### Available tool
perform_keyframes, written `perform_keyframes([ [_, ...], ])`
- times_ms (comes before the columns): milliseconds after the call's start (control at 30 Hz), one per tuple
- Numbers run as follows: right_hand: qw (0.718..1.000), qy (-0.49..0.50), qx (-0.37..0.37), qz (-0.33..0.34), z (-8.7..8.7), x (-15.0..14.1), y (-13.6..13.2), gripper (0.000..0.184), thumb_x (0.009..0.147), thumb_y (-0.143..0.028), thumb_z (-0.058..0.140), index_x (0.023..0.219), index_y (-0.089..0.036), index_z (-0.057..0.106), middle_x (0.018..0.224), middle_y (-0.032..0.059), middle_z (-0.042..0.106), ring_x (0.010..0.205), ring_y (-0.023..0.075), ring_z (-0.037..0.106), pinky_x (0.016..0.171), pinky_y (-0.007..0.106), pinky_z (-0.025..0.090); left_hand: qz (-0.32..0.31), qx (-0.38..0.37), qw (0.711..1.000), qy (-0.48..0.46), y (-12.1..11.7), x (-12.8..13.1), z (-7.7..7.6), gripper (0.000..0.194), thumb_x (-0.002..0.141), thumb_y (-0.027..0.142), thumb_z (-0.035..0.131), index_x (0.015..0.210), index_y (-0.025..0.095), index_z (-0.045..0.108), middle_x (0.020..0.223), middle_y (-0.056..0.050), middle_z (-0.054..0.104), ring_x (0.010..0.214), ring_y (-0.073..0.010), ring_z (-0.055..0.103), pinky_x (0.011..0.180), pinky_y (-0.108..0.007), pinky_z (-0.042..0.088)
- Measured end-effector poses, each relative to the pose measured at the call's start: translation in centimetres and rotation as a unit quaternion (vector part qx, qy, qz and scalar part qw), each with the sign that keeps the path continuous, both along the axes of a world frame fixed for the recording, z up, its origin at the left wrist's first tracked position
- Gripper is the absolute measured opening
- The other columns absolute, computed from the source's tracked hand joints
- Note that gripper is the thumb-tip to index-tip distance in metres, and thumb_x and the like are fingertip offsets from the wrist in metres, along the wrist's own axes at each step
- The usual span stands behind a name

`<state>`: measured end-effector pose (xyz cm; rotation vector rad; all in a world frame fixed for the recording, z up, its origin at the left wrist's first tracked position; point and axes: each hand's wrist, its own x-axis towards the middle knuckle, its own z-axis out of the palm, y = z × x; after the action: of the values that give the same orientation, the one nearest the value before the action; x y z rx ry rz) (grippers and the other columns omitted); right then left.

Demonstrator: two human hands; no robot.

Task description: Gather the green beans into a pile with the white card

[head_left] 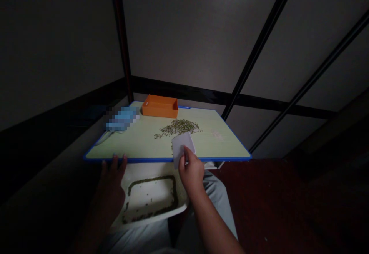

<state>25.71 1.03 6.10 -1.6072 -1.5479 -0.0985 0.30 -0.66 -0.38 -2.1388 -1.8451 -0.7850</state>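
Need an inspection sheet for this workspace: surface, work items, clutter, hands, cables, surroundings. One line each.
Surface: table, pale green top, blue edge; faint pinkish mark at right.
Work items: small greenish grains loosely piled on the table; white card beside them; white tub below the near edge, grains mostly along its inner sides.
Clutter: orange box at the back; pixelated blue item at left.
Hands: right hand grips the card; left hand has fingertips at the near table edge.
Cables: pale strip by the blue item, can't tell what.
Surroundings: panelled wall, dark red floor; dim light.
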Motion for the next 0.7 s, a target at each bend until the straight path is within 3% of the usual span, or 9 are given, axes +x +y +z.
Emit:
perform_keyframes([
  [200, 0.992, 0.111, 0.027, 0.059, -0.9, -0.5, 0.0, 0.042, 0.089, -0.027, 0.044, 0.117, -0.012, 0.072, 0.101, 0.0159, 0.078, 0.079, 0.0256, 0.075, 0.074, 0.034, 0.058, 0.019, 0.006, 1.0, -0.011, 0.2, -0.1, -0.2, 0.077, 0.075, -0.001, 0.037, 0.15, 0.016, 0.031, 0.16, -0.019, 0.029, 0.151, -0.0368, 0.005, 0.12, -0.059, 0.029],
  [400, 0.962, 0.231, 0.046, 0.136, -1.0, 1.9, 0.8, 0.036, 0.092, -0.027, 0.046, 0.117, -0.016, 0.069, 0.122, 0.0135, 0.072, 0.114, 0.0248, 0.067, 0.1, 0.04, 0.052, 0.019, 0.032, 0.999, -0.031, 0.4, -0.5, -1.1, 0.079, 0.076, 0.0, 0.035, 0.152, 0.02, 0.025, 0.161, -0.015, 0.03, 0.151, -0.0333, 0.008, 0.119, -0.055, 0.033],
  [567, 0.947, 0.238, 0.074, 0.203, 1.3, 5.3, 4.7, 0.055, 0.087, -0.024, 0.054, 0.142, -0.022, 0.049, 0.145, 0.0103, 0.055, 0.136, 0.0241, 0.05, 0.114, 0.042, 0.039, 0.008, 0.049, 0.999, -0.01, 0.6, -0.9, -1.8, 0.085, 0.074, -0.001, 0.037, 0.154, 0.024, 0.02, 0.162, -0.014, 0.026, 0.151, -0.0337, 0.015, 0.118, -0.052, 0.037],
  [700, 0.925, 0.255, 0.049, 0.276, 2.5, 6.9, 8.9, 0.047, 0.082, -0.023, 0.057, 0.129, -0.022, 0.058, 0.137, 0.0095, 0.06, 0.127, 0.0254, 0.056, 0.111, 0.044, 0.041, 0.016, 0.087, 0.996, 0.003, 1.0, -1.2, -2.5, 0.09, 0.073, -0.002, 0.036, 0.155, 0.026, 0.012, 0.162, -0.014, 0.026, 0.151, -0.0346, 0.017, 0.116, -0.053, 0.039],
])
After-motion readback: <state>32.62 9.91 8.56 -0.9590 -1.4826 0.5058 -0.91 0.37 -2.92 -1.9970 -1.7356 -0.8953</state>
